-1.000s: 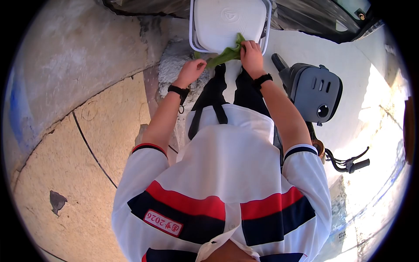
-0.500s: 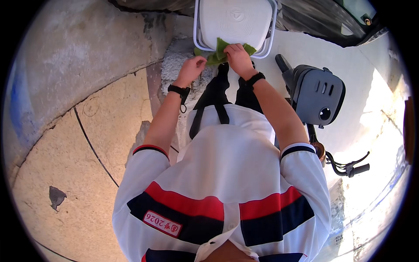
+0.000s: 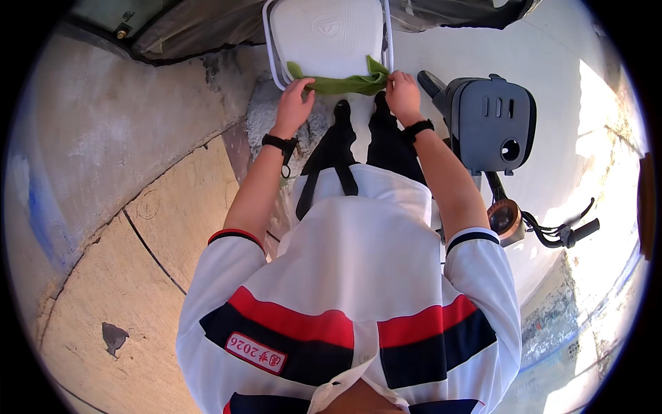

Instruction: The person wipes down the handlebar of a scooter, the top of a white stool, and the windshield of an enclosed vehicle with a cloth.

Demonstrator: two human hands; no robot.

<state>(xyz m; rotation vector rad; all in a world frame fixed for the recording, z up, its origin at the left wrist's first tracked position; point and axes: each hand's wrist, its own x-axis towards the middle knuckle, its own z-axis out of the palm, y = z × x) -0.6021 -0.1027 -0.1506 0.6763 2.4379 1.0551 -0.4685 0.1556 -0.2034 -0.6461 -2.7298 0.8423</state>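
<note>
A green cloth [image 3: 345,85] is stretched lengthwise along the near edge of a white seat [image 3: 327,31] with a pale tubular frame. My left hand [image 3: 296,107] pinches the cloth's left end near the frame's left corner. At the other end, my right hand [image 3: 403,95] has its fingers closed on the cloth beside the right side of the frame. One corner of the cloth sticks up onto the seat near my right hand, and a smaller fold rises near my left.
A grey scooter or bike part [image 3: 489,124] with slots and a round hole stands to the right. Below it are a round lamp [image 3: 504,217] and a handlebar [image 3: 579,233]. Dark sheeting [image 3: 448,15] lies behind the seat; rough stone borders the left.
The bunched cloth is now spread out sideways between my hands, which have moved apart. My left hand has taken hold of its left end. The view has shifted, with the seat further left.
</note>
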